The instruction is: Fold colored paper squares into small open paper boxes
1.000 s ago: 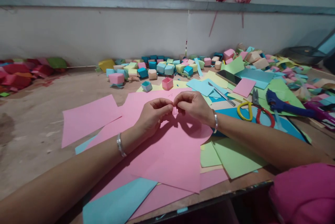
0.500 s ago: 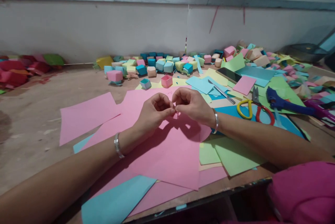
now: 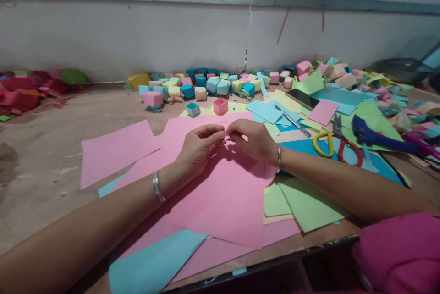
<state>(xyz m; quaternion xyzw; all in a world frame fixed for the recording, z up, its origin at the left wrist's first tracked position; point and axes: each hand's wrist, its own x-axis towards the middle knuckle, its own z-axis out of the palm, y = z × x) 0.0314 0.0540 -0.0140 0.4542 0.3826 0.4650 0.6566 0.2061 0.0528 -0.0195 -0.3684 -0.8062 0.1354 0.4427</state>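
Note:
Both hands meet above a large pink paper sheet [image 3: 220, 207], fingertips nearly touching. My left hand [image 3: 199, 147] is closed in a pinch, thumb against the fingers. My right hand [image 3: 252, 140] is closed too, its fingers bent down at the same spot. Between the fingertips a small piece of pink paper [image 3: 226, 134] shows; the fingers hide most of it. Just beyond the hands stand a small open pink paper box [image 3: 220, 106] and an open light-blue paper box [image 3: 193, 109].
Folded paper boxes [image 3: 206, 85] line the wall. To the right lie yellow-and-red scissors [image 3: 338, 140], a metal pen-like tool [image 3: 294, 121], a phone [image 3: 302, 99] and a blue-handled tool [image 3: 381, 138]. Green sheets [image 3: 311, 204] and a blue sheet [image 3: 156, 259] lie near the table's front edge.
My left hand has turned, its back now more upward and its fingers flatter. The right hand has shifted slightly left and its fingers point further down. The fingertips remain together.

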